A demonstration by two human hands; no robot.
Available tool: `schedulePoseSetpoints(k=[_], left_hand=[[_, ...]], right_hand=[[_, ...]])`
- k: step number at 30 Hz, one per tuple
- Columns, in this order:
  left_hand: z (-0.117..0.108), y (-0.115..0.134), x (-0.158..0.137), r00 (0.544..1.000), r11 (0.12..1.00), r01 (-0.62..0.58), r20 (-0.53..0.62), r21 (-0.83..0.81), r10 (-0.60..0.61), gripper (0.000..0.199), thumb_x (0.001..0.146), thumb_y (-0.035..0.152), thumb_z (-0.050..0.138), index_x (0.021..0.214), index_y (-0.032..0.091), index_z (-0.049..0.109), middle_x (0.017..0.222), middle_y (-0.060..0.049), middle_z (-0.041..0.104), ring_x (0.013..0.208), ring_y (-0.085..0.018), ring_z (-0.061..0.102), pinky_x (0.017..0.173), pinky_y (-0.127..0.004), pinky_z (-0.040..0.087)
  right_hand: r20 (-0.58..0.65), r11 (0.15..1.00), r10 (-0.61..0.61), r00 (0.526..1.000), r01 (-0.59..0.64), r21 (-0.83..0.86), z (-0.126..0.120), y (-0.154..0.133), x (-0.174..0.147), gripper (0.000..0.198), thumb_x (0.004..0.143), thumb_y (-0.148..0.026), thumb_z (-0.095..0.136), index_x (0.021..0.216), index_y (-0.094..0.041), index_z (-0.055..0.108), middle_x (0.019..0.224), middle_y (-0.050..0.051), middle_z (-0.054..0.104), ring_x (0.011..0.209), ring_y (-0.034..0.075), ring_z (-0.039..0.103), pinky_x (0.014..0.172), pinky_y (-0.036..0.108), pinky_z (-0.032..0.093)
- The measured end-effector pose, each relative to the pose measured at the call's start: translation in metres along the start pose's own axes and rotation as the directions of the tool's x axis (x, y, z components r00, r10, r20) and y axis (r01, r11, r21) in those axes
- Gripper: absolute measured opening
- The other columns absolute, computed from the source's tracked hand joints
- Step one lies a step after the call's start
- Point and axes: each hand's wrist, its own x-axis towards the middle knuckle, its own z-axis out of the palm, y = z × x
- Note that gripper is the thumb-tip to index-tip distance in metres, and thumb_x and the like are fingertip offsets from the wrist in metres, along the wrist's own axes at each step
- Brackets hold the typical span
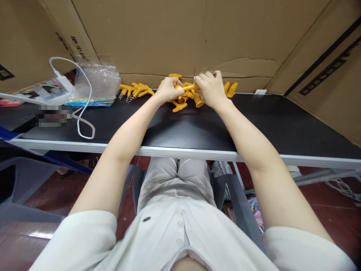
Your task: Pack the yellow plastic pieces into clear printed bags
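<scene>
Between my two hands is a yellow plastic piece with a ridged shaft (188,88), level above the table. My left hand (168,90) pinches its left end, fingers closed. At the other end, my right hand (209,87) is closed around the yellow plastic, its fingertips partly hidden. A thin shiny sliver shows beside the right fingers; I cannot make out what it is. Under and between the hands lies a pile of yellow plastic parts (179,107), some T-shaped, some hollow. Left of them are several yellow-handled corkscrews (139,90) with metal spirals.
Further yellow parts (231,89) lie right of my right hand. A cardboard wall (180,37) closes off the back of the black table (186,131). On the left are a white cable (90,90), a clear plastic bag (97,77) and colourful packets (93,102).
</scene>
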Motion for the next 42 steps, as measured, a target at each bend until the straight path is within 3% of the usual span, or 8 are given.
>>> schedulePoseSetpoints(k=[3, 10, 17, 23, 28, 33, 38, 42], left_hand=[[0.0, 0.003, -0.001, 0.991, 0.988, 0.101, 0.103, -0.113, -0.09, 0.013, 0.08, 0.027, 0.079, 0.089, 0.021, 0.071, 0.07, 0.0, 0.06, 0.083, -0.025, 0.071, 0.083, -0.039, 0.06], [-0.003, 0.007, -0.004, 0.999, 0.996, 0.044, -0.007, -0.079, -0.044, 0.015, 0.073, 0.02, 0.081, 0.08, 0.021, 0.068, 0.073, 0.0, 0.059, 0.093, -0.025, 0.068, 0.093, -0.036, 0.057], [-0.005, 0.0, -0.002, 1.0, 1.0, 0.014, -0.001, -0.001, -0.014, 0.017, 0.071, 0.021, 0.081, 0.085, 0.02, 0.071, 0.076, 0.0, 0.061, 0.095, -0.025, 0.066, 0.094, -0.034, 0.055], [-0.009, -0.005, -0.002, 0.999, 0.998, 0.023, 0.034, 0.059, -0.025, 0.015, 0.071, 0.022, 0.081, 0.083, 0.022, 0.072, 0.079, -0.002, 0.063, 0.101, -0.028, 0.067, 0.097, -0.036, 0.055], [-0.01, -0.012, 0.001, 0.998, 0.992, -0.024, 0.065, 0.127, 0.016, 0.022, 0.072, 0.024, 0.081, 0.093, 0.022, 0.076, 0.08, -0.003, 0.066, 0.105, -0.031, 0.068, 0.104, -0.039, 0.055], [-0.008, -0.011, 0.001, 0.997, 0.966, -0.061, 0.062, 0.25, 0.047, 0.026, 0.074, 0.025, 0.078, 0.099, 0.024, 0.079, 0.093, -0.008, 0.073, 0.12, -0.037, 0.066, 0.111, -0.046, 0.051], [-0.01, -0.01, -0.002, 0.999, 0.939, 0.001, 0.033, 0.343, -0.013, 0.042, 0.079, 0.024, 0.071, 0.121, 0.023, 0.077, 0.124, -0.016, 0.074, 0.134, -0.045, 0.061, 0.118, -0.055, 0.045], [-0.014, -0.02, 0.001, 0.998, 0.951, 0.043, -0.049, 0.307, -0.029, 0.047, 0.084, 0.024, 0.066, 0.13, 0.027, 0.072, 0.124, -0.014, 0.074, 0.138, -0.044, 0.06, 0.119, -0.054, 0.043]], right_hand=[[-0.033, 0.999, 0.009, 0.999, -0.01, -0.049, -0.003, -0.001, -0.002, 0.044, 0.112, -0.029, 0.027, 0.139, -0.019, 0.061, 0.138, 0.02, 0.068, 0.134, 0.042, 0.057, 0.111, 0.062, 0.036], [0.034, 0.999, -0.021, 0.999, 0.02, 0.028, 0.014, 0.01, -0.002, 0.046, 0.109, -0.033, 0.033, 0.145, -0.014, 0.055, 0.142, 0.023, 0.065, 0.133, 0.041, 0.058, 0.116, 0.061, 0.032], [0.099, 0.997, -0.045, 0.994, 0.038, 0.068, 0.025, 0.014, 0.002, 0.044, 0.107, -0.028, 0.033, 0.134, -0.013, 0.064, 0.129, 0.022, 0.071, 0.127, 0.04, 0.06, 0.113, 0.06, 0.034], [0.116, 0.998, -0.007, 0.993, -0.001, 0.066, 0.023, 0.019, 0.001, 0.038, 0.106, -0.032, 0.045, 0.131, -0.014, 0.067, 0.13, 0.021, 0.072, 0.127, 0.04, 0.061, 0.114, 0.059, 0.035], [0.124, 0.998, -0.007, 0.992, -0.002, 0.069, 0.019, 0.017, -0.001, 0.038, 0.106, -0.033, 0.044, 0.127, -0.015, 0.07, 0.13, 0.022, 0.072, 0.129, 0.04, 0.06, 0.113, 0.06, 0.036], [0.099, 0.998, -0.007, 0.995, 0.0, 0.066, 0.017, 0.014, -0.001, 0.038, 0.106, -0.034, 0.043, 0.124, -0.016, 0.071, 0.129, 0.021, 0.072, 0.127, 0.04, 0.061, 0.115, 0.063, 0.034], [0.1, 0.997, 0.041, 0.994, -0.048, 0.062, 0.018, 0.018, 0.0, 0.039, 0.107, -0.038, 0.043, 0.124, -0.016, 0.071, 0.128, 0.023, 0.072, 0.125, 0.042, 0.062, 0.116, 0.067, 0.033], [0.061, 0.995, 0.047, 0.997, -0.053, 0.086, 0.023, 0.025, 0.0, 0.037, 0.107, -0.042, 0.046, 0.125, -0.019, 0.07, 0.127, 0.021, 0.073, 0.124, 0.042, 0.062, 0.116, 0.067, 0.034]])
